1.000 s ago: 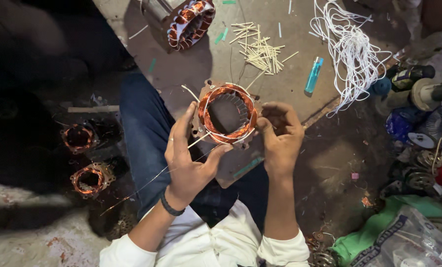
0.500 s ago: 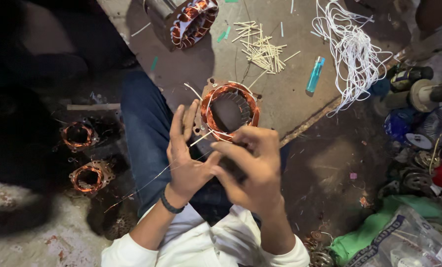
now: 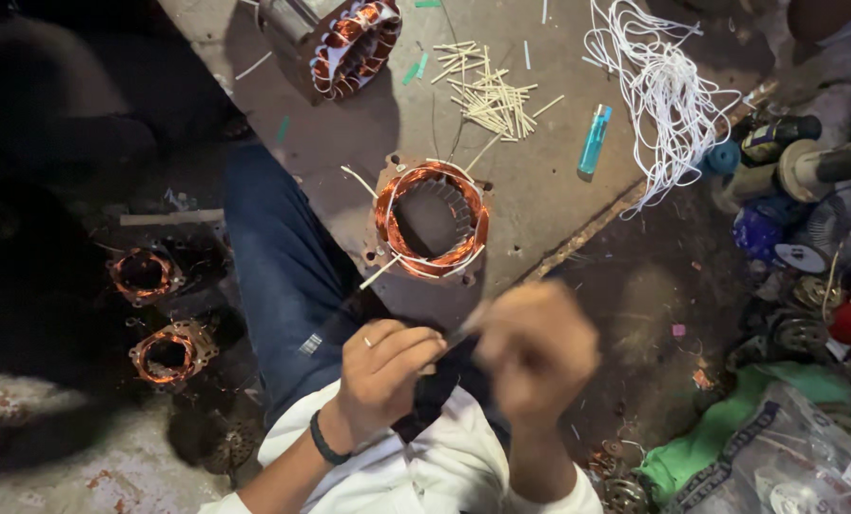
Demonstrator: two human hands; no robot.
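Our motor stator (image 3: 432, 221), ringed with copper windings, now lies free on the surface (image 3: 539, 190); both hands have drawn back toward our lap. The left hand (image 3: 384, 369) is curled around something thin; the right hand (image 3: 532, 348) is blurred, so its grip we cannot tell. Sticks (image 3: 490, 95), lighter (image 3: 594, 140) and cord (image 3: 658, 90) lie beyond, the surface's edge near.

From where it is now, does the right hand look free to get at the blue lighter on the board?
Probably yes. The right hand is blurred near the lap, and the blue lighter lies in the open beside the white cord, with nothing between.
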